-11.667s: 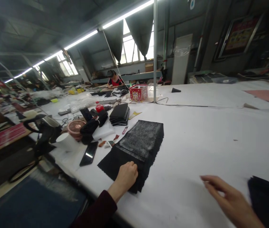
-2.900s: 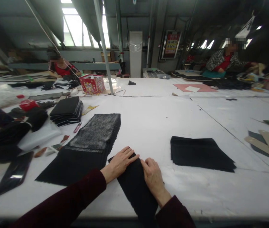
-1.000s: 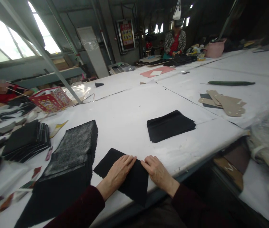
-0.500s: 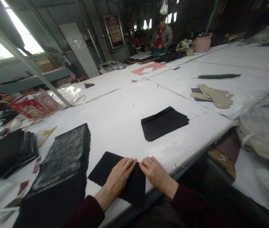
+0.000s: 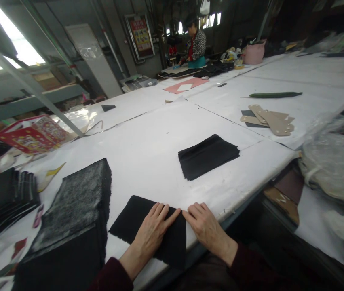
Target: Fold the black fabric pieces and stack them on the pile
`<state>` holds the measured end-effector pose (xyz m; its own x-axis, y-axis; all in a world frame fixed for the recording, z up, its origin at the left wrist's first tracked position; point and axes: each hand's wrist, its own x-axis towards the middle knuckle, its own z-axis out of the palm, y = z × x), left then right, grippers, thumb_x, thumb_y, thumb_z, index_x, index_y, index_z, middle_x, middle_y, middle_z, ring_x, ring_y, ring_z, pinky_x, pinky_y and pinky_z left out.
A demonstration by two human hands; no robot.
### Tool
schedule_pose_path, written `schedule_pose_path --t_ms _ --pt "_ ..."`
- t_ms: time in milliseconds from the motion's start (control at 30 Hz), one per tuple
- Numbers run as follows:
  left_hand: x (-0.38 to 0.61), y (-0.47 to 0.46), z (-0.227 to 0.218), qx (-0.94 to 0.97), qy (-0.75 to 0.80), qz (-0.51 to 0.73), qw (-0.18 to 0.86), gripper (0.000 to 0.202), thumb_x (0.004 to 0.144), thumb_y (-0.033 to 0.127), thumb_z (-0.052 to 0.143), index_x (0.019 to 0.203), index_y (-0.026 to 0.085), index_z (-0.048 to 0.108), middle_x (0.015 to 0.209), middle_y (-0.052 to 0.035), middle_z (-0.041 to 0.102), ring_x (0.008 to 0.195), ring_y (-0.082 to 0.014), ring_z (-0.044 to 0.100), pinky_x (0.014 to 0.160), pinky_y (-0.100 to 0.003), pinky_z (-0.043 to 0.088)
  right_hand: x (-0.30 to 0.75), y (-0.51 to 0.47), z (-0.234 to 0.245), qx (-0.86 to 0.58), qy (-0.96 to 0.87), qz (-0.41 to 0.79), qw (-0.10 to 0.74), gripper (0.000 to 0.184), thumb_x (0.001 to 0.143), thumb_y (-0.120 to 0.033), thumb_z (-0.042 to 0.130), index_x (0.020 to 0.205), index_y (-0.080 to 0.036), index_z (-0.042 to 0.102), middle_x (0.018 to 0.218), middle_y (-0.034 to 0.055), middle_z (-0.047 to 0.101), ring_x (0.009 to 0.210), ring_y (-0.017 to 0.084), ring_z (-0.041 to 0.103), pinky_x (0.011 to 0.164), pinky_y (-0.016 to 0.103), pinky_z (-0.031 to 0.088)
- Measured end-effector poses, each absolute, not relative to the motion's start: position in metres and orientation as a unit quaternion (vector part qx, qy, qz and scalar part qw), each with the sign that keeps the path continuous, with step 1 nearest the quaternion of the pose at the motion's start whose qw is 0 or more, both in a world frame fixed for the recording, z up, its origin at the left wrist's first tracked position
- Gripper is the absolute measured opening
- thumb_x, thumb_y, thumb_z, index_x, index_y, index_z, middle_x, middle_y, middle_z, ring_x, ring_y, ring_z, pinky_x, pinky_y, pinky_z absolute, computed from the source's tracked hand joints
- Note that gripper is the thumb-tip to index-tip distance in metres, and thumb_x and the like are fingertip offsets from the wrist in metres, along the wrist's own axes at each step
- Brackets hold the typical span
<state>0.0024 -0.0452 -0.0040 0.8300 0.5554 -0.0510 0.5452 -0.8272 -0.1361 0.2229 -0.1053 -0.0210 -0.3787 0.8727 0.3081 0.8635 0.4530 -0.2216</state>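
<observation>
A piece of black fabric (image 5: 132,216) lies at the front edge of the white table, its near corner hanging over the edge. My left hand (image 5: 152,228) rests flat on it, fingers stretched and the index finger pointing at its right-hand corner. At that same corner my right hand (image 5: 205,224) has its fingers curled, the index fingertip against the fabric's edge; its thumb is hidden. Farther back lies a small stack of black fabric pieces (image 5: 208,157). To the left stands a taller stack of black and speckled grey fabric (image 5: 74,202).
Beige templates (image 5: 276,121) and a long green cucumber-like object (image 5: 276,95) lie at the right of the white table (image 5: 141,153). A red patterned bag (image 5: 35,133) and more black pieces (image 5: 5,202) are at left. Beyond the far side stands a person (image 5: 197,44).
My left index finger has spread away from the other fingers toward the fabric's corner. My right index finger has straightened a little. The distant person has turned sideways. The view has shifted slightly.
</observation>
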Motion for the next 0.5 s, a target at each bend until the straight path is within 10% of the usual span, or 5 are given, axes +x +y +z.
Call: schedule_pose_path --t_ms 500 --pt "-0.013 -0.04 -0.001 -0.949 -0.315 0.018 0.009 0.074 0.081 0.0 0.044 0.149 0.028 0.033 0.137 -0.0068 0.05 0.127 -0.0254 0.044 0.115 -0.044 0.026 0.203 -0.12 -0.016 -0.579 -0.781 0.049 0.227 0.032 0.094 -0.016 0.049 0.126 -0.017 0.055 0.101 0.0083 0.058 0.094 0.023 0.049 0.084 0.039 0.037"
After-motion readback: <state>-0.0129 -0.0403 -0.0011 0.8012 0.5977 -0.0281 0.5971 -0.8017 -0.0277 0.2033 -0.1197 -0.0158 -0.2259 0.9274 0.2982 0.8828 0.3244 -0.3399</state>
